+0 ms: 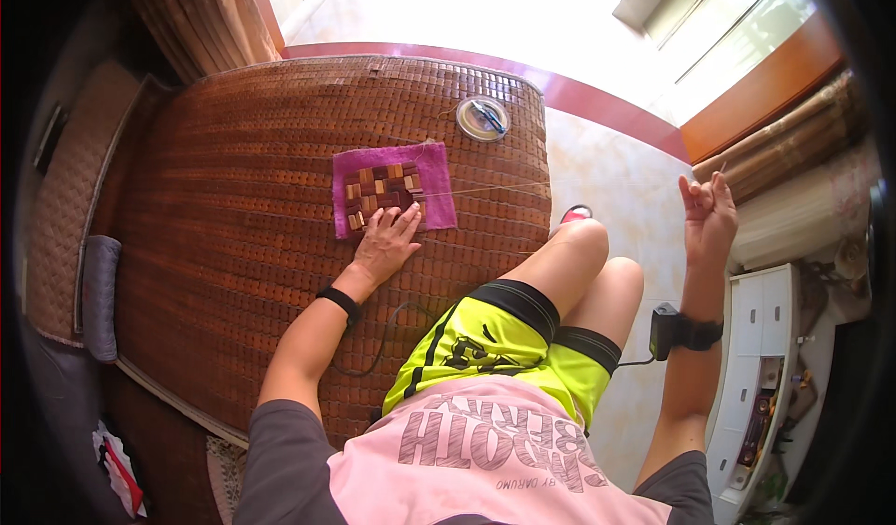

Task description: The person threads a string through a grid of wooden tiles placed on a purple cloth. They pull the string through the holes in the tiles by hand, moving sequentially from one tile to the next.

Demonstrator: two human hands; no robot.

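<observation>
A square of purple cloth (343, 189) lies on the brown tiled mat, with small wooden tiles (385, 178) in light and dark brown on it. My left hand (381, 245) rests on the near edge of these tiles, its fingers stretched out and holding nothing. From the tiles a thin thread (476, 190) runs straight to the right, past the mat's edge, until it fades from sight. Raised in the air at the far right, my right hand (709, 212) has its fingers pinched together; a thin needle (723, 166) seems to stick up from the fingertips.
A round clear container (483, 119) with a blue item inside stands near the mat's far right corner. A dark cable (383, 338) curls beside my shorts. A grey bolster (101, 296) lies at the left edge. A white cabinet (751, 338) stands at right, near my forearm.
</observation>
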